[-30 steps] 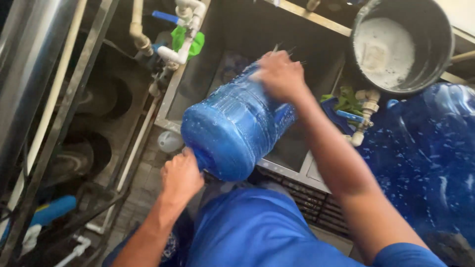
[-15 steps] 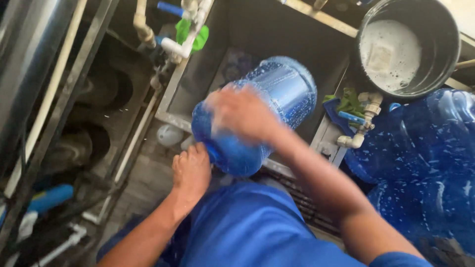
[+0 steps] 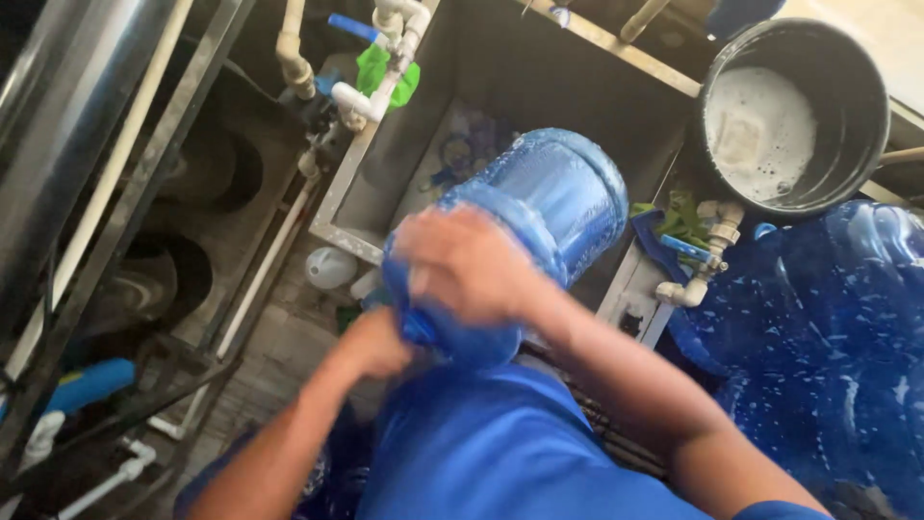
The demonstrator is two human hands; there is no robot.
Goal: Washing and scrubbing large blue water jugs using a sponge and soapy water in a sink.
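Over the sink (image 3: 385, 164), hands clamped on the tilted blue jug (image 3: 525, 236), far end up-right.

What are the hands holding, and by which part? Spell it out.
Both hands grip the big blue water bottle, tilted over the metal sink. The right hand lies across its near end; the left hand props that end from below.

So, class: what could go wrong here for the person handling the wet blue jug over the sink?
1. The jug is wet and tilted, held only by the right hand on top and the left hand beneath; it might slip.
2. It could knock the tap or the soapy bucket close by.
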